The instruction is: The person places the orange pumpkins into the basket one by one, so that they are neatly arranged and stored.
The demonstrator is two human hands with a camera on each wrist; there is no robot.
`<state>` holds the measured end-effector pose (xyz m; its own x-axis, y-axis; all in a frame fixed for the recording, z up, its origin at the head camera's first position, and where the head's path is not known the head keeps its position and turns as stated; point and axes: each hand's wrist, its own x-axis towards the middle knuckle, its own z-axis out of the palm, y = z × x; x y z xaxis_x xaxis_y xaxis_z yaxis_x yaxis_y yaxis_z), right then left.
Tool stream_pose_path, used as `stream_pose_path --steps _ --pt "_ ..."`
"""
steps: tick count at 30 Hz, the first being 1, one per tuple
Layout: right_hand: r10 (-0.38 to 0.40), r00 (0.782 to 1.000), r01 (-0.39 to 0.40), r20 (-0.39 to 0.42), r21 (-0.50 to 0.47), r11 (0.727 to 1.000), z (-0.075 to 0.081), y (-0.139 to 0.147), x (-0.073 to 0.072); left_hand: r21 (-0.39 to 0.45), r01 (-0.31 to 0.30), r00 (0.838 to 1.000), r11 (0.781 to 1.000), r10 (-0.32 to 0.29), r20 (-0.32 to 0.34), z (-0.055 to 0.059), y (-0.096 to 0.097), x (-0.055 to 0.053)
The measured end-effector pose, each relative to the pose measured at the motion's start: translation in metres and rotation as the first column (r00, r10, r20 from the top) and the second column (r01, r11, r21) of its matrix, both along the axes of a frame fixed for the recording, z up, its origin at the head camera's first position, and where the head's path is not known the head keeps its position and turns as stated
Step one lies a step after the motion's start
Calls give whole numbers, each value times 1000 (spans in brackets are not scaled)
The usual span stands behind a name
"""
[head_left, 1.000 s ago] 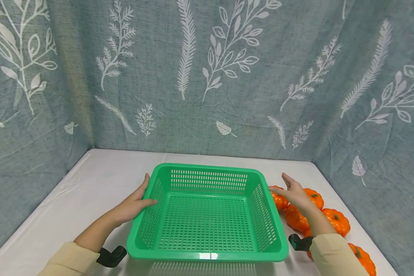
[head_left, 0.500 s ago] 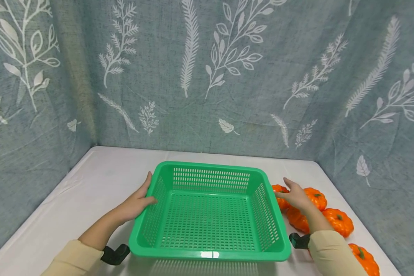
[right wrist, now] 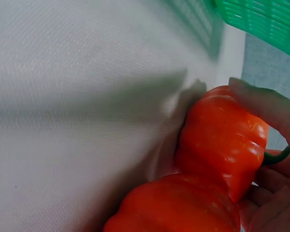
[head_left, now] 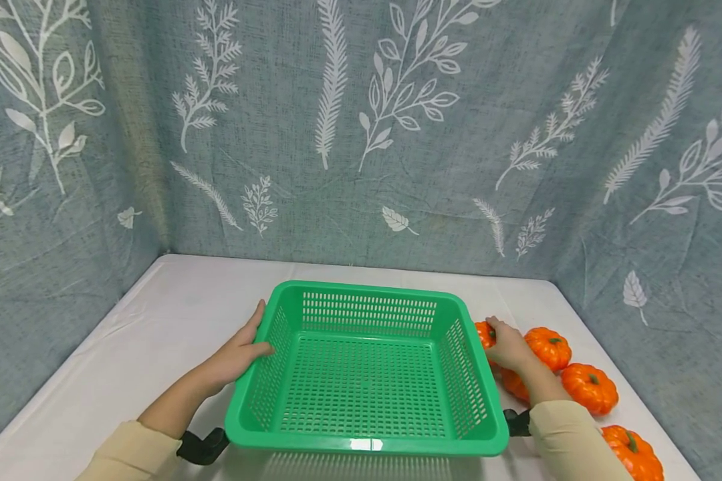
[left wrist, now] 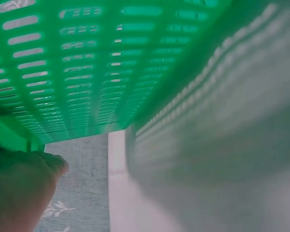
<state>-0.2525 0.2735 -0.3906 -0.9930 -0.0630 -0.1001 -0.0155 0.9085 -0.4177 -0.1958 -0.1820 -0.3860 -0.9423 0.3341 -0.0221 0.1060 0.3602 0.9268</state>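
Observation:
A green plastic basket (head_left: 457, 444) with slotted walls stands in the middle of the head view, nothing inside it. My left hand (head_left: 238, 359) grips its left rim, thumb over the edge and fingers along the outside. The left wrist view shows that hand (left wrist: 21, 188) beside the slotted wall (left wrist: 82, 63). To the right of the basket, my right hand (head_left: 513, 347) holds a small orange pumpkin (head_left: 485, 334), partly covered by the hand and the rim. In the right wrist view the thumb lies on one side of this pumpkin (right wrist: 222, 140), the fingers by its green stem.
More orange pumpkins lie right of the basket: one (head_left: 547, 347) behind the right wrist, one (head_left: 589, 389) farther right, one (head_left: 633, 454) near the front. All stand on a white-covered table (head_left: 216, 287). A blue-grey leaf-patterned curtain (head_left: 349, 200) encloses the back and sides.
My right hand has come down from above the pumpkins and closed on the one nearest the basket. The left hand stays on the rim, and the view has shifted slightly.

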Motion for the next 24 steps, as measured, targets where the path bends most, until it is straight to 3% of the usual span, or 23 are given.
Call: stream_pose_path --steps 17,24 --pt "11 998 -9 -66 28 1000 7 -1 1 137 -12 1000 990 11 8 -4 3 -1" --pt "30 993 -27 -115 31 999 25 -3 2 160 -14 1000 987 12 16 -4 2 0"
